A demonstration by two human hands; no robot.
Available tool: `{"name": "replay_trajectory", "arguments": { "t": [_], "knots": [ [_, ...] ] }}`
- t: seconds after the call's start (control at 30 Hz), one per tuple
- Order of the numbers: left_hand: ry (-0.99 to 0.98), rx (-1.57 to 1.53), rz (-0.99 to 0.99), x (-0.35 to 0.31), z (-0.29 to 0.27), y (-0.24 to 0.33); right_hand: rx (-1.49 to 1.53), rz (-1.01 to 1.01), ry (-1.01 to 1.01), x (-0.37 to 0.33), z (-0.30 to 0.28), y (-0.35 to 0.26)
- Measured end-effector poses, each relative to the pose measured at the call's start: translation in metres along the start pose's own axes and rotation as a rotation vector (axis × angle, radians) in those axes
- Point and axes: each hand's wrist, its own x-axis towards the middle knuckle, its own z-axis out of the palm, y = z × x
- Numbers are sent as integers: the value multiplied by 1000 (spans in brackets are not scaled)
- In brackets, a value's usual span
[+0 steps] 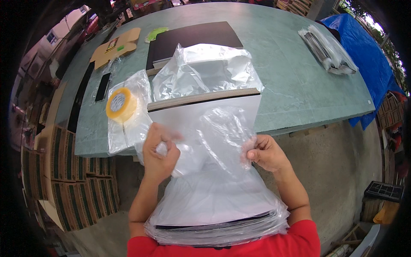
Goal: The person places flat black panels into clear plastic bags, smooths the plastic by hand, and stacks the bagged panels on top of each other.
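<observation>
Clear plastic film (224,128) is located at the bench's (295,96) near edge, pinched between right hand (269,155) thumb and fingers; the left hand (159,153) is loosely curled, its hold unclear. Light, limp, slippery handling is expected; edges should be gripped.

Packing workshop, as I read it remotely. Evidence: broad green table (295,85) serving as bench; tape roll (127,107) and clear film (224,137) at near side; black boards (197,37) piled farther back; plastic-wrapped bundle (325,49) at far right; striped cartons (85,199) stacked low at left. Bare floor (334,171), blue tarp (357,51), black crate (383,191) agree. Greenery (388,49) beyond tarp: I judge space partly open-air.
</observation>
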Motion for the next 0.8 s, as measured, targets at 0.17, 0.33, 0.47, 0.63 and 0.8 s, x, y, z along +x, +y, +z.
{"name": "replay_trajectory", "arguments": {
  "t": [0.17, 0.33, 0.47, 0.63, 0.8],
  "knots": [
    [-438, -161, -84, 2, 29, 34, -11, -31, -77, 0, 1, 1],
    [-533, -214, -110, 9, 49, 41, -189, -141, 58, 8, 23, 2],
    [-529, -157, -64, -1, 46, 23, 89, -176, 166, 5, 25, 21],
    [299, 356, -234, 23, -49, 2, 11, -161, -59, -1, -2, 1],
    [-620, 181, 81, -4, 35, 53, -731, -880, -56, 0, 45, -37]
  ]
}}
